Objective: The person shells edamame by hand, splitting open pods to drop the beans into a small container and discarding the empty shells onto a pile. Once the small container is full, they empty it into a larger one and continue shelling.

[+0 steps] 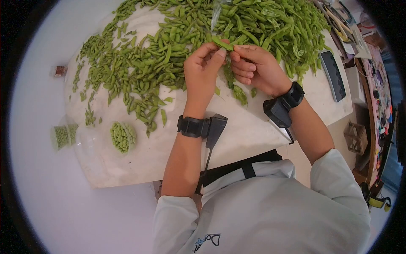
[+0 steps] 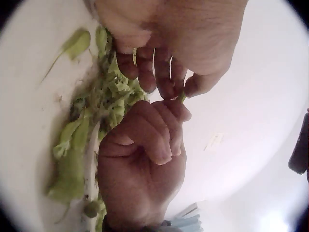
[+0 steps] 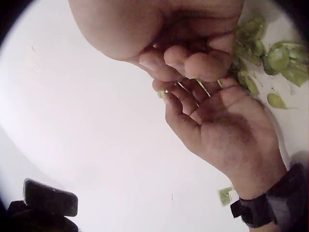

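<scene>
In the head view a green pod [image 1: 222,43] is pinched between both hands over the table. The left hand [image 1: 203,70] grips its left part with thumb and fingers; the right hand [image 1: 263,67] pinches its right end, the other fingers curled in. In the left wrist view, the left hand [image 2: 178,34] is above and the right hand [image 2: 145,154] below, fingertips meeting at the pod [image 2: 182,97], mostly hidden. The right wrist view shows the right hand [image 3: 159,34] meeting the left hand [image 3: 231,125] at a bit of green pod [image 3: 162,92].
Many pods [image 1: 177,34] cover the far part of the white table [image 1: 148,167]. A container of shelled beans [image 1: 122,137] stands near the left, with another container [image 1: 63,136] beyond it. A phone [image 1: 333,76] lies at the right edge. Clear plastic [image 1: 216,15] lies among the pods.
</scene>
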A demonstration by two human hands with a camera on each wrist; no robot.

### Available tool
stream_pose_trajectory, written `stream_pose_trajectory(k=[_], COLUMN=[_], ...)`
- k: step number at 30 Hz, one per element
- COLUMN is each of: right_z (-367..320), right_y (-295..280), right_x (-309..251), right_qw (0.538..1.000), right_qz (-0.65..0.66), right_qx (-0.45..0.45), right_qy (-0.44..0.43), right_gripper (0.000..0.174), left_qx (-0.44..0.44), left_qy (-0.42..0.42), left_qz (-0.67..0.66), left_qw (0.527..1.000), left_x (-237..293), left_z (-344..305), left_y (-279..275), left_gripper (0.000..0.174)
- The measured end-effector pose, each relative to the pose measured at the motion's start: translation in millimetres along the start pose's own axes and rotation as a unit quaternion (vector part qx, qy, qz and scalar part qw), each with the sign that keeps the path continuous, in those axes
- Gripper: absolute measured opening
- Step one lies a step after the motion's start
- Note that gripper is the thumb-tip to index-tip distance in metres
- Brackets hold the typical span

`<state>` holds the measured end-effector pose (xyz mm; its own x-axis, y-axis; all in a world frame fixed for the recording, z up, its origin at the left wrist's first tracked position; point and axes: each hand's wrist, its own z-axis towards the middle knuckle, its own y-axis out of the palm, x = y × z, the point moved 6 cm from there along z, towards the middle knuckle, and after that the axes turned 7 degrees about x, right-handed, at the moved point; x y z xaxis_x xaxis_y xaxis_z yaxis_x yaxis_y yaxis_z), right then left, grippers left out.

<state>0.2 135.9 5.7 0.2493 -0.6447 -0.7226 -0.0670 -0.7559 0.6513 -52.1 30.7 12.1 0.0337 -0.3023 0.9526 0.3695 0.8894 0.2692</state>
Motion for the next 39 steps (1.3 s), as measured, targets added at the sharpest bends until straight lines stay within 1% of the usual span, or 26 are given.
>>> stream_pose_trajectory(k=[2,5,6,7,8,11,14,17,20,23,26,29,32,35,39], right_z=[-1.2,-6.0,-5.2,-5.3,-6.6,-4.9,-4.0,-4.6,-7.3,-9.3,-9.0,-9.4,-11.0,-10.8,-11.0], right_y=[-0.7,4.4,6.0,8.2,10.4,6.9,8.7,7.4,9.7,13.2,12.4,9.4,10.4,6.5,4.7], right_x=[-1.9,-8.7,-13.9,-17.9,-21.9,-20.1,-20.0,-17.1,-19.5,-25.1,-25.8,-24.7,-25.9,-27.0,-24.8], right_qw=[0.999,0.987,0.967,0.936,0.894,0.889,0.875,0.877,0.88,0.868,0.85,0.843,0.85,0.847,0.893], right_qz=[-0.036,-0.144,-0.23,-0.313,-0.392,-0.404,-0.407,-0.443,-0.42,-0.432,-0.472,-0.494,-0.477,-0.479,-0.388], right_qx=[0.002,0.054,0.062,0.071,0.078,0.065,0.025,0.035,0.07,0.054,0.048,0.063,0.072,0.091,0.115], right_qy=[-0.013,-0.033,-0.091,-0.148,-0.202,-0.204,-0.26,-0.182,-0.212,-0.237,-0.228,-0.203,-0.21,-0.212,-0.197], right_gripper=[0.029,0.032,0.032,0.033,0.033,0.032,0.03,0.027,0.027,0.03,0.033,0.033,0.036,0.04,0.041], left_qx=[-0.008,0.004,0.006,0.008,0.01,-0.013,0.022,0.048,0.029,-0.007,0.003,0.005,-0.024,-0.026,-0.012], left_qy=[0.004,-0.009,-0.011,-0.013,-0.016,-0.009,-0.046,-0.032,-0.023,-0.012,-0.016,-0.022,-0.021,-0.008,-0.009], left_qz=[0.02,-0.012,0.003,0.018,0.033,0.019,-0.079,-0.077,-0.057,0.038,0.011,0.011,0.007,0.033,0.031], left_qw=[1.0,1.0,1.0,1.0,0.999,1.0,0.996,0.995,0.998,0.999,1.0,1.0,0.999,0.999,0.999], left_x=[-0.7,0.9,0.2,-1.0,-2.3,-4.3,0.9,-0.6,1.5,0.2,0.2,-3.1,-4.1,-1.7,-2.3], left_z=[-0.6,-0.9,-0.5,-0.3,-0.2,0.9,-2.1,0.7,-0.1,-0.9,-0.6,-1.1,-0.6,-1.6,-2.3], left_y=[0.9,1.9,0.1,-3.3,-6.0,-5.8,-2.7,-5.7,-4.8,-4.4,-2.3,-1.7,-0.2,0.8,3.3], left_gripper=[0.011,0.011,0.011,0.011,0.011,0.011,0.015,0.017,0.018,0.02,0.019,0.02,0.019,0.021,0.02])
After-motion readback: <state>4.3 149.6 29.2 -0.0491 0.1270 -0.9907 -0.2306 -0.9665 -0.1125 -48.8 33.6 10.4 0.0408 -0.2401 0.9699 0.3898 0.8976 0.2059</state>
